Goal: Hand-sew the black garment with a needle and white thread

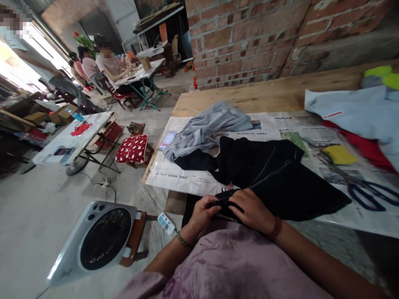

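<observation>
A black cloth [264, 166] lies over the near edge of the table, with loose pale thread trailing across it. At its near edge my left hand [204, 211] pinches the fabric between thumb and fingers. Close beside it on the right, my right hand [251, 209] grips the same cloth, fingers bent over it. A thin thread runs by the fingers; whether a needle is held is too small to tell. Behind the black cloth a grey garment [215, 120] lies crumpled. Scissors with dark blue handles [368, 195] rest to the right.
Newspaper [171, 178] covers the wooden table [199, 99]. Light blue fabric [355, 112], red cloth [368, 145] and a yellow piece [339, 154] lie at right. A fan [106, 236] and power strip [166, 223] are at lower left. Several people sit or stand at back left.
</observation>
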Demonstrator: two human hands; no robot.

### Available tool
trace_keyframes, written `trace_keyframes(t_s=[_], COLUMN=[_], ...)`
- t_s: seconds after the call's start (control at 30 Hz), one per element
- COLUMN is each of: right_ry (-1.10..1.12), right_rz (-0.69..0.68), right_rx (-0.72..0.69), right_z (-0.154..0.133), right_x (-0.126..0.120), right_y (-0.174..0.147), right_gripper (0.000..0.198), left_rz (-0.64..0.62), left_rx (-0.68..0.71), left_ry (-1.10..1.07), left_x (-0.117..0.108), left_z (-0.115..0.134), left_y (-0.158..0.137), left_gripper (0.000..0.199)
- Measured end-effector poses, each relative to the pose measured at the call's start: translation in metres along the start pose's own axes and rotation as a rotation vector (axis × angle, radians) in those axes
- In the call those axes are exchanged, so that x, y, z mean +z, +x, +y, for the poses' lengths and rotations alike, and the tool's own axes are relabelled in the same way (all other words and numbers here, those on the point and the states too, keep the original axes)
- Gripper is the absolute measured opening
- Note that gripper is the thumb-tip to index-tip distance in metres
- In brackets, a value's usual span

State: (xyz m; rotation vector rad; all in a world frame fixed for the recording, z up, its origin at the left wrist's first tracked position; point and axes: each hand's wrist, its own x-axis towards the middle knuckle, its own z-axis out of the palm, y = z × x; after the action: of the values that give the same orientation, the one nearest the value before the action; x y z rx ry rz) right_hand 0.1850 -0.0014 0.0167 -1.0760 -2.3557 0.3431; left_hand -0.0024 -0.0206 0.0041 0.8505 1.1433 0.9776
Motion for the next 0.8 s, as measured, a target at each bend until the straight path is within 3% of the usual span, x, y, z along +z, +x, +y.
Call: trace_keyframes(t_s=[0.17,0.37,0.57,0.67,0.8], right_ry=[-0.022,-0.081,-0.042,0.04,0.118], right_rz=[0.026,0.061,0.06,0.028,0.024], right_rx=[-0.047,-0.072,-0.058,-0.042,-0.018], right_z=[-0.001,-0.002,-0.004,0.0,0.01], right_x=[0.008,0.013,0.015,0.011,0.003], right_y=[-0.005,-0.012,-0.013,-0.014,-0.016], right_gripper=[0.019,0.022,0.021,0.017,0.029], left_rz=[-0.026,-0.025,0.033,0.036,0.044], left_rx=[0.029,0.245,0.086,0.086,0.124], left_ry=[0.037,0.211,0.142,0.141,0.176], left_x=[0.001,-0.006,-0.007,-0.006,-0.006], left_z=[0.0,-0.006,-0.009,-0.006,-0.002], left_y=[-0.002,0.001,-0.002,-0.004,-0.005], left_gripper=[0.021,0.01,0.014,0.011,0.009])
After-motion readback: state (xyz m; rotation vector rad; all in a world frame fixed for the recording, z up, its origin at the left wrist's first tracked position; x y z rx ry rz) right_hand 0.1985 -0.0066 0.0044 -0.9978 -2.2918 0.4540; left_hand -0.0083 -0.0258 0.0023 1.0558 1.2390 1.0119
